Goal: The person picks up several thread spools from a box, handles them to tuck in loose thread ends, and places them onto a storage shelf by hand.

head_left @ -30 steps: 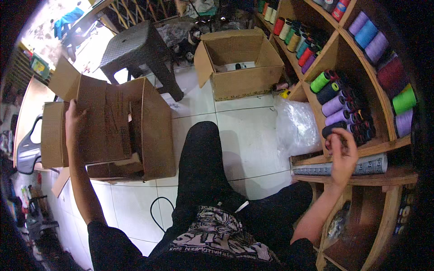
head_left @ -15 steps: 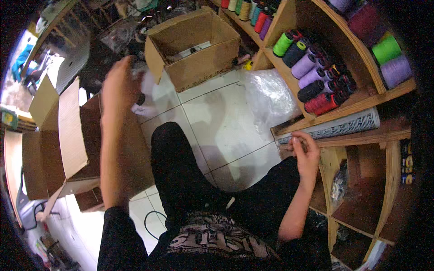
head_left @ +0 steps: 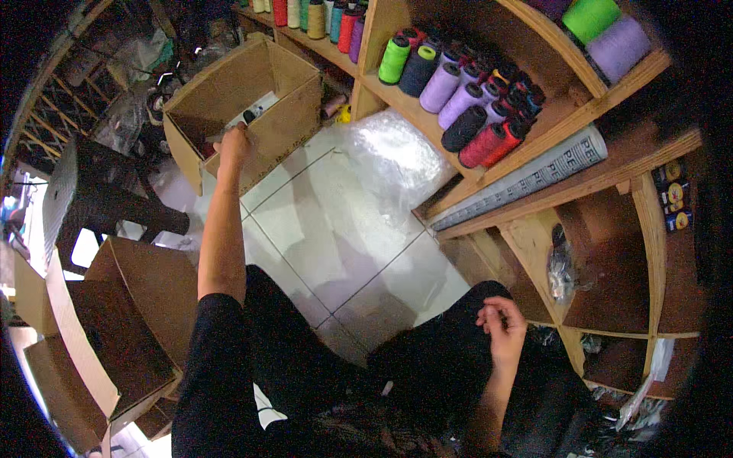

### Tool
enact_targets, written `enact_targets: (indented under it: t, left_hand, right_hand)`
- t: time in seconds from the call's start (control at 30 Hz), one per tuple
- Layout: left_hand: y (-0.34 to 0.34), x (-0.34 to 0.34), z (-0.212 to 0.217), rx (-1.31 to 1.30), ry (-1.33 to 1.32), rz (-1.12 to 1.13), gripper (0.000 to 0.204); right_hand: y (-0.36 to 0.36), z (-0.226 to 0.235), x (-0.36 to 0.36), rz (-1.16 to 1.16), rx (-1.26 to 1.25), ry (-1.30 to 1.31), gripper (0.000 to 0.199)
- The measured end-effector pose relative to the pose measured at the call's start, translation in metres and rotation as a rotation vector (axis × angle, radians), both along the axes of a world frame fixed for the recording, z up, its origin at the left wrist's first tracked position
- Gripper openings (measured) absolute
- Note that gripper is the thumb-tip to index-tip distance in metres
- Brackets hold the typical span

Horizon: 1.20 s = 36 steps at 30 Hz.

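Note:
My left hand [head_left: 233, 145] is stretched forward to the near rim of an open cardboard box [head_left: 275, 137] on the floor. Its fingers are bent over that rim and look closed on it, though their tips are partly hidden. Inside the box lie a white flat piece [head_left: 265, 104] and a small dark item [head_left: 248, 116] just beyond the hand. Over my right knee hangs my right hand [head_left: 504, 328], its fingers loosely curled and apart, with nothing in them.
A wooden shelf [head_left: 489, 187] on the right holds several thread cones [head_left: 442, 88] and a grey printed roll [head_left: 527, 179]. Clear plastic wrap [head_left: 397, 153] lies on the tiled floor beside it. Another open cardboard box [head_left: 130, 328] stands at left, near a dark stool [head_left: 114, 191].
My left hand has moved from the left of the far box onto its near rim. The view has turned right, and my right hand now hangs by my knee, away from the roll.

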<state>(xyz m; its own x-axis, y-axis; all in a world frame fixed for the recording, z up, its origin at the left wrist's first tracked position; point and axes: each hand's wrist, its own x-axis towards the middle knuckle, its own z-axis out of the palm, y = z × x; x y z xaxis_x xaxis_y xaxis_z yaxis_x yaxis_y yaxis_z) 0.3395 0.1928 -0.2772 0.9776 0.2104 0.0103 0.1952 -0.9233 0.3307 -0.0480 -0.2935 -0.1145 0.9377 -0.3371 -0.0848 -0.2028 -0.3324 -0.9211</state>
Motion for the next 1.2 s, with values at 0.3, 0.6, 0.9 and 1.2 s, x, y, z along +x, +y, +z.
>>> enact_targets:
  t: [0.3, 0.6, 0.9, 1.2]
  left_hand:
    - [-0.020, -0.167, 0.050, -0.057, 0.071, -0.235, 0.025]
    - [-0.027, -0.277, 0.078, 0.061, 0.221, -0.253, 0.020]
    - [0.020, -0.287, 0.089, 0.407, 0.314, -0.213, 0.015]
    - [0.031, -0.293, 0.084, 0.355, 0.183, 0.013, 0.016]
  right_hand:
    - [0.011, 0.023, 0.039, 0.002, 0.072, -0.118, 0.013]
    - [0.090, -0.002, 0.109, 0.546, -0.081, -0.140, 0.026]
    - [0.191, -0.095, 0.189, 0.971, -0.728, -0.393, 0.049]
    - [0.222, -0.103, 0.130, 1.046, -0.703, -0.582, 0.032]
